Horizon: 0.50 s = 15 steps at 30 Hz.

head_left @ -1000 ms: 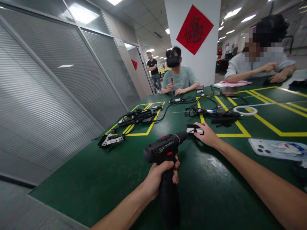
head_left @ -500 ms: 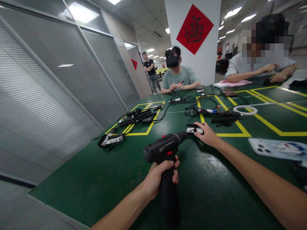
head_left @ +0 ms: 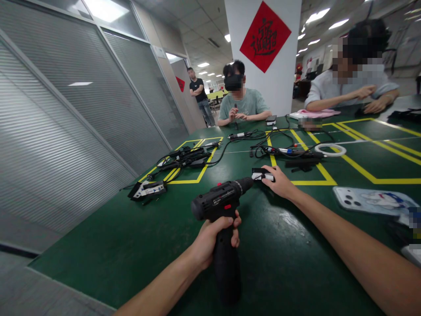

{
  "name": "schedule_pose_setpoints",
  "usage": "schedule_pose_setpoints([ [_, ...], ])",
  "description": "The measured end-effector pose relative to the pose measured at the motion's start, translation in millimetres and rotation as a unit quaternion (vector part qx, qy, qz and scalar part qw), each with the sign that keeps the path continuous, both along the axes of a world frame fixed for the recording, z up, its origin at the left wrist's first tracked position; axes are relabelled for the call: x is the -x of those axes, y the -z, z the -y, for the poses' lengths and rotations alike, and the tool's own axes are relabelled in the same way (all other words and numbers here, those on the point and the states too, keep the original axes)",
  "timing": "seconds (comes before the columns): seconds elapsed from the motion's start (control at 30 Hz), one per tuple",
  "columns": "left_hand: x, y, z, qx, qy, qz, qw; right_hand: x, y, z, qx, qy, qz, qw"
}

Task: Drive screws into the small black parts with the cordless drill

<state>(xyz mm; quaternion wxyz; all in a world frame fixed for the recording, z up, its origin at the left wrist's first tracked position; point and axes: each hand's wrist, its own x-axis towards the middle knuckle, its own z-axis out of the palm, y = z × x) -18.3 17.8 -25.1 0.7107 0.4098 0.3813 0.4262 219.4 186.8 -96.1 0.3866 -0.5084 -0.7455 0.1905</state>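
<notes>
My left hand is wrapped around the grip of a black cordless drill, whose nose points away toward a small black and white part on the green table. My right hand rests on that part, fingers closed over its right end, holding it down on the table. The drill's tip sits right beside the part's left end.
A similar black and white part lies to the left. Cables and tools sit in yellow taped boxes further back, with a white ring. A phone lies at right. Two people sit at the far side; another stands behind.
The view has shifted slightly, so everything sits a little left and lower. My hands, the drill and the part keep the same arrangement. The seated person opposite moved their hands.
</notes>
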Motion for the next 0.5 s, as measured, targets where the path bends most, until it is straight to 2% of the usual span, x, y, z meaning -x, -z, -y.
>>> schedule_pose_setpoints([
  [0.5, -0.9, -0.3, -0.8, 0.007, -0.01, -0.001, 1.0, 1.0, -1.4, 0.6, -0.008, -0.004, -0.016, 1.0],
])
